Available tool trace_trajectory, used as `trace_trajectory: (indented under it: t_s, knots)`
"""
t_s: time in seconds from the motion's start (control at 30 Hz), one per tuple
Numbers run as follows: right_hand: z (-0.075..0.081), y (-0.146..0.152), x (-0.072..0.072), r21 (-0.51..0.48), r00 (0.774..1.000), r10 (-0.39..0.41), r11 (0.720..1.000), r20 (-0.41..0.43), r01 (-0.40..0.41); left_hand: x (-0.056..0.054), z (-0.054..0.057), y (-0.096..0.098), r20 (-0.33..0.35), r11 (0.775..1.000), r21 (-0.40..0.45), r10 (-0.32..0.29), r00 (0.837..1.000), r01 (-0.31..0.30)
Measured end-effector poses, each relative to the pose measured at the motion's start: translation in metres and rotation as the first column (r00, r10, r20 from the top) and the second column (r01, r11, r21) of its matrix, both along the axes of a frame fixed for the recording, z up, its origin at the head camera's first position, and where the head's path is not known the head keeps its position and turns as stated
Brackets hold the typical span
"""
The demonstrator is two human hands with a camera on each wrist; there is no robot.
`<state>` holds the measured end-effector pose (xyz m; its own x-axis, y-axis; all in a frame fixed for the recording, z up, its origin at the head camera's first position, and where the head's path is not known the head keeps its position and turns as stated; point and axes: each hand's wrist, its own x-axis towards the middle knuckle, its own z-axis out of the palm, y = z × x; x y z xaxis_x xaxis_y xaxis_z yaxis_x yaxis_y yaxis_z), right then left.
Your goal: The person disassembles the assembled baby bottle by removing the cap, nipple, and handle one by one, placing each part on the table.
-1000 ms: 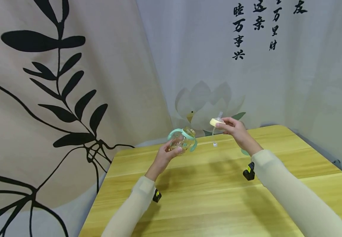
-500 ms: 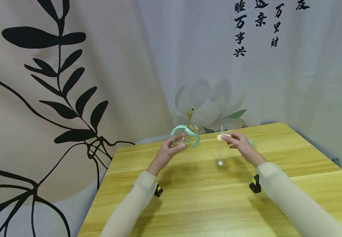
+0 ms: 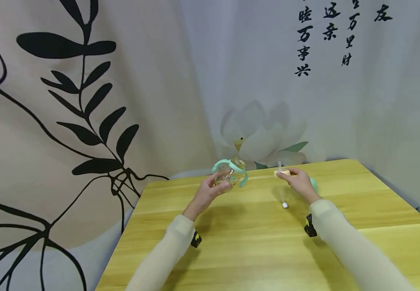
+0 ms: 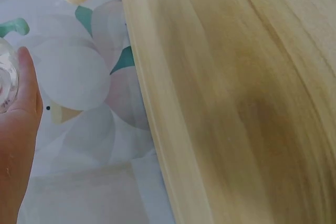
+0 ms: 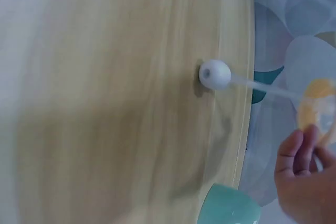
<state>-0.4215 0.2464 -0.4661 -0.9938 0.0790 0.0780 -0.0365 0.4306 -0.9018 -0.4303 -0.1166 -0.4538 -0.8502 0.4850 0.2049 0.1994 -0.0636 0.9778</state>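
My left hand (image 3: 210,196) grips a clear amber baby bottle (image 3: 228,174) with mint-green handles, its bare neck tilted up to the right. Only the hand's edge (image 4: 23,140) and part of the bottle's clear base (image 4: 6,74) show in the left wrist view. Farther right, my right hand (image 3: 300,186) pinches a pale yellow bottle collar (image 3: 281,173) by its rim, a clear spout standing above it. From the collar a thin straw hangs down to a white weighted ball (image 5: 215,74), apart from the bottle.
A mint-green cap (image 5: 229,205) stands on the wooden table (image 3: 250,250), partly behind my right hand in the head view. Beyond the table's far edge hangs a printed curtain (image 3: 159,81). Black wrist cameras (image 3: 309,226) sit under both sleeves.
My right hand has lowered and shifted slightly right with the collar, which has turned from tilted to nearly level. The straw hangs lower. My left hand keeps its grip on the bottle.
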Motion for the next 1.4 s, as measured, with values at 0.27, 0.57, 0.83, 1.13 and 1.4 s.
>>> trace_trajectory:
  t_s: [0.27,0.57,0.83,1.13,1.4]
  knots:
    - [-0.016,-0.011,-0.017,0.104,0.992,-0.091,0.991,0.083,0.082,-0.002,-0.005,-0.003,-0.012,0.998,0.017,-0.056,0.998,0.056]
    - [-0.027,-0.012,-0.030,0.187,0.983,-0.138,0.976,0.121,0.114,-0.002,-0.007,-0.008,0.028,0.999,0.038,-0.018,0.999,0.016]
    - [-0.023,-0.018,-0.033,0.250,0.973,-0.198,0.954,0.119,0.164,-0.004,-0.006,-0.005,0.020,0.999,0.039,-0.020,1.000,0.019]
    - [0.015,-0.037,-0.029,0.280,0.925,-0.229,0.906,-0.303,0.316,-0.010,0.004,0.005,0.005,0.998,0.059,-0.014,1.000,0.014]
    - [0.071,-0.065,-0.018,-0.052,0.882,0.440,0.890,-0.167,-0.454,-0.019,0.025,0.016,0.015,0.987,0.157,0.043,0.999,-0.045]
